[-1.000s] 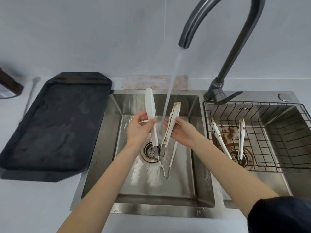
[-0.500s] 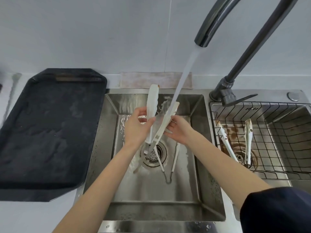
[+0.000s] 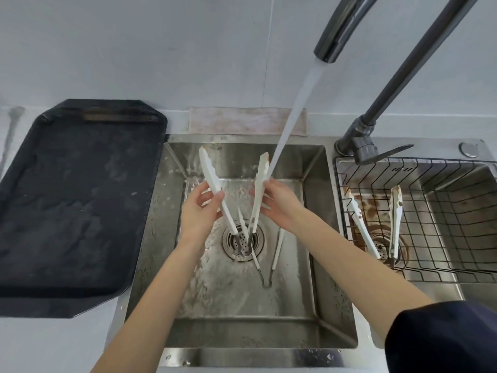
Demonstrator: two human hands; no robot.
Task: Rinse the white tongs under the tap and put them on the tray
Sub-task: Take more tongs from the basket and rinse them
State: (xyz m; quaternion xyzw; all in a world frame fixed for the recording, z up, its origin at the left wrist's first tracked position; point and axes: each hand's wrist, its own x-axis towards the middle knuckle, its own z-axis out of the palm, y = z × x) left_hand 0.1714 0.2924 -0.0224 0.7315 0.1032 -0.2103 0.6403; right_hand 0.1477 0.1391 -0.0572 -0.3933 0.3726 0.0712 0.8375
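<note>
White tongs stand tips-up over the left sink basin, spread into a V with the hinge down over the drain. My left hand grips the left arm and my right hand grips the right arm, whose tip carries a brown stain. Water from the dark tap streams down onto the right arm near my right fingers. The black tray lies on the counter left of the sink.
A second pair of white tongs lies on the basin floor by the drain. A third, stained pair rests in the wire basket over the right basin. A cloth lies behind the sink.
The tongs' arms have been spread apart from nearly closed into a wide V. The water stream now hits the right arm. The camera has moved closer.
</note>
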